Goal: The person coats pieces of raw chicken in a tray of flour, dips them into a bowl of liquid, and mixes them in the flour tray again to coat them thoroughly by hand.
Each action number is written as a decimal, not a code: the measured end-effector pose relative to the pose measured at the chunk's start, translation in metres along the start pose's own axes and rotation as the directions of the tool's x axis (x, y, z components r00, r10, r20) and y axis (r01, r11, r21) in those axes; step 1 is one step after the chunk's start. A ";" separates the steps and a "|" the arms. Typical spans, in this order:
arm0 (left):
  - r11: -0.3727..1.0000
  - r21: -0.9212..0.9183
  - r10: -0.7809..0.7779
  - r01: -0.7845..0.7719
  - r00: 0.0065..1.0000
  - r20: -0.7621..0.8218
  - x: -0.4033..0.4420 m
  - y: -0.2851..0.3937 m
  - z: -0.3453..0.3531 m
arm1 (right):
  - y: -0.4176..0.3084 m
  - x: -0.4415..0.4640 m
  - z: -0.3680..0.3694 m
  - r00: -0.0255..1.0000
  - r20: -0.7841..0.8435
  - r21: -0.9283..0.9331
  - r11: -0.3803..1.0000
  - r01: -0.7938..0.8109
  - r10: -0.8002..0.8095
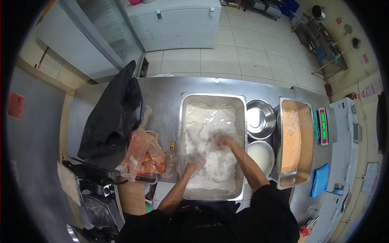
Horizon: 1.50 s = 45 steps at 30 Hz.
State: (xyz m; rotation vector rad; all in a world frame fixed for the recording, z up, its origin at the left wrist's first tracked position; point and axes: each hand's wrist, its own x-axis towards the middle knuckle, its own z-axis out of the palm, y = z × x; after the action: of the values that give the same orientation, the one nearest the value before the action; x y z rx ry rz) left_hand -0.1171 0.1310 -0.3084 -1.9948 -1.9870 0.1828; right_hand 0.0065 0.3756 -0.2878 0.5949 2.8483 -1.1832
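Note:
Both hands are inside a deep steel tray (182,121) of white flour (214,186). My left hand (196,160), in a clear plastic glove, is low at the tray's left side, touching the flour; its fingers are too blurred to read. My right hand (223,140), also gloved, is over the middle right of the tray and smeared by motion. Flour-coated lumps (219,166) lie between and below the hands, their kind hidden by the coating. More whitened lumps (198,133) are blurred above my left hand.
On the left are a black plastic bag (111,117), a clear bag of reddish-orange pieces (148,160) and yellow-handled scissors (172,146). To the right stand a steel bowl (259,117), a bowl of whitish liquid (261,156), a tray of orange powder (310,141) and a digital scale (331,125).

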 end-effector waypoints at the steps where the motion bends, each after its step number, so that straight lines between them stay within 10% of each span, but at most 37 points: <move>1: 0.913 -0.397 -0.027 0.094 0.985 0.172 -0.006 -0.004 -0.015 | -0.002 -0.004 0.000 0.998 0.071 0.049 0.999 -0.005 0.001; 4: 0.569 -0.687 0.019 0.452 0.828 0.560 0.005 -0.025 -0.060 | 0.008 0.018 -0.029 0.987 0.150 0.192 0.978 -0.081 0.052; 8: 0.470 -0.622 -0.050 0.626 0.722 0.690 0.080 -0.099 -0.142 | 0.015 0.093 -0.033 0.996 -0.074 0.142 0.989 -0.030 0.041; 12: 0.516 -0.635 -0.466 0.575 0.810 0.355 0.175 -0.140 -0.113 | -0.026 0.134 0.020 0.996 -0.078 -0.064 0.997 0.046 -0.051; 14: 0.665 -0.484 -0.300 0.569 0.797 0.524 0.212 -0.157 -0.084 | -0.037 0.139 0.005 0.995 0.090 0.036 0.999 0.029 -0.032; 18: 0.768 -0.518 -0.262 0.376 0.923 0.282 0.197 -0.126 -0.003 | 0.000 0.132 -0.057 0.992 0.102 0.260 0.960 -0.102 0.078; 21: 0.873 -0.366 -0.333 0.322 0.942 0.035 0.159 -0.104 -0.008 | 0.043 0.080 -0.065 0.979 -0.064 0.675 0.731 -0.100 0.194; 25: 0.842 -0.357 -0.172 0.404 0.829 0.532 0.130 -0.073 -0.055 | 0.055 -0.012 -0.010 0.948 -0.107 0.975 0.218 0.042 0.300; 28: 0.785 -0.484 -0.166 0.388 0.883 0.439 0.075 -0.041 -0.021 | 0.014 -0.064 0.026 0.894 -0.323 0.483 0.866 -0.128 0.312; 31: 0.674 -0.547 -0.091 0.496 0.791 0.605 0.049 -0.032 -0.037 | -0.023 -0.098 0.036 0.888 -0.443 -0.347 0.889 -0.298 0.125; 34: 0.662 -0.613 0.005 0.431 0.816 0.579 0.013 -0.011 -0.002 | -0.032 -0.113 0.028 0.995 -0.075 -0.373 0.923 -0.092 0.069; 36: 0.723 -0.644 0.107 0.249 0.881 0.461 -0.023 0.008 0.059 | -0.015 -0.103 0.065 0.886 -0.253 0.069 0.921 -0.384 0.389; 39: -0.287 -0.367 -0.068 0.885 0.364 0.929 -0.007 -0.007 -0.034 | -0.030 -0.096 0.062 0.821 -0.199 0.613 0.721 -0.322 0.535; 44: -0.878 -0.154 0.109 0.454 0.501 0.859 0.034 -0.040 -0.104 | -0.016 -0.077 0.041 0.833 -0.356 0.644 0.757 -0.110 0.424; 45: -0.715 -0.457 0.014 0.529 0.664 0.747 0.039 -0.048 -0.093 | -0.008 -0.074 0.035 0.838 -0.388 0.556 0.823 -0.120 0.384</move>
State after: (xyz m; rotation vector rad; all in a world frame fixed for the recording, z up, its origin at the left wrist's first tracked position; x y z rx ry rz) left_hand -0.1326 0.1564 -0.2007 -0.5800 -3.3302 -2.9514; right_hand 0.0679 0.3208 -0.2969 1.4488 2.6193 -1.9910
